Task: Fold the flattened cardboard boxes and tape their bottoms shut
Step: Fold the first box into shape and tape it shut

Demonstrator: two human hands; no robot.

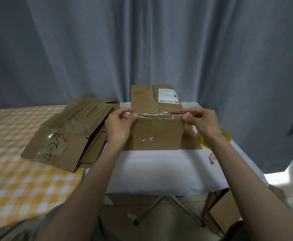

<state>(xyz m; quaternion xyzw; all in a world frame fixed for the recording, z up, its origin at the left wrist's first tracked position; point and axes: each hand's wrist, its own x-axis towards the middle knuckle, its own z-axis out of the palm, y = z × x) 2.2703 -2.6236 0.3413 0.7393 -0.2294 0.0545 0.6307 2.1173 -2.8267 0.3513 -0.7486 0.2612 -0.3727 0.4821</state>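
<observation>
The folded box (pixel 157 119) stands near the middle of the white table (pixel 159 171), directly ahead of both hands. A strip of clear tape (pixel 159 115) runs left to right along its near top edge, so the long axis lies crosswise to the arms. The left hand (pixel 119 122) pinches the tape's left end, the right hand (pixel 201 121) the right end; each sits equally near. 1 stack of flattened boxes (pixel 69 131) waits at the table's left edge.
</observation>
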